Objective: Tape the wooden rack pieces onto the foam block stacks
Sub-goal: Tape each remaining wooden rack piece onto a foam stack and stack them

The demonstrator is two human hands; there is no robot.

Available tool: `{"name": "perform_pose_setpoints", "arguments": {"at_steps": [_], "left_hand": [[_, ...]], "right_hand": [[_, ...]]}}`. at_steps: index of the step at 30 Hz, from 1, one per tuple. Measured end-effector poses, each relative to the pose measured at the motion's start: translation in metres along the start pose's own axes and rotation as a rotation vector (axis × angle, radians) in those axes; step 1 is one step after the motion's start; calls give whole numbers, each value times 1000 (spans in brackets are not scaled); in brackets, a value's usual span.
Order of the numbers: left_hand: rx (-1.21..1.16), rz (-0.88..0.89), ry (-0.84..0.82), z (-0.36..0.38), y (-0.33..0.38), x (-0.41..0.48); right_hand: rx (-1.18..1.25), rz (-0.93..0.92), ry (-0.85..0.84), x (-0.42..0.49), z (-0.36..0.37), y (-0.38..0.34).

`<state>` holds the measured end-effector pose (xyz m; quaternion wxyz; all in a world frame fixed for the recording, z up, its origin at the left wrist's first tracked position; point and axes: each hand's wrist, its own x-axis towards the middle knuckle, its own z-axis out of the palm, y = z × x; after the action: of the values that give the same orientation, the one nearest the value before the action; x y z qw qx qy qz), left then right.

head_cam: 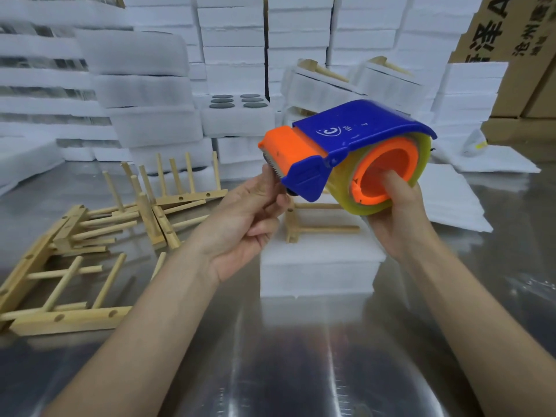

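A blue and orange tape dispenser [349,145] with a roll of clear tape is held up in the middle of the head view. My right hand [397,218] grips the roll from below, one finger inside its orange core. My left hand [249,218] pinches at the toothed cutter end, where the tape's free end is too thin to make out. Below the dispenser a white foam block stack [319,272] stands on the metal table, with a wooden rack piece [313,227] lying on top of it, partly hidden by my hands.
Several loose wooden rack pieces [90,260] with dowels lie on the shiny metal table [270,371] at the left. Foam blocks [150,94] are stacked high along the back, some with rack pieces on top. Cardboard boxes [517,55] stand at the far right.
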<state>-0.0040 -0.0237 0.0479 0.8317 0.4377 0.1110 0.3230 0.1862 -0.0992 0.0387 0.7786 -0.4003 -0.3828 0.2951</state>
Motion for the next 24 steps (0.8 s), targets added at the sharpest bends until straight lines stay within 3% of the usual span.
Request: {"name": "perform_pose_setpoints", "arguments": {"at_steps": [5, 8, 11, 14, 17, 24], "left_hand": [[-35, 4, -22, 4, -2, -1], [73, 21, 40, 5, -1, -1], [188, 122, 114, 8, 5, 0], [171, 250, 57, 11, 15, -2], [182, 327, 40, 11, 25, -6], [-206, 352, 141, -18, 64, -12]], "right_hand": [[55, 21, -27, -1, 2, 3], [127, 31, -9, 1, 1, 0], [128, -31, -67, 1, 0, -6], [93, -119, -156, 3, 3, -11], [46, -169, -142, 9, -2, -18], [61, -208, 82, 20, -53, -36]]}}
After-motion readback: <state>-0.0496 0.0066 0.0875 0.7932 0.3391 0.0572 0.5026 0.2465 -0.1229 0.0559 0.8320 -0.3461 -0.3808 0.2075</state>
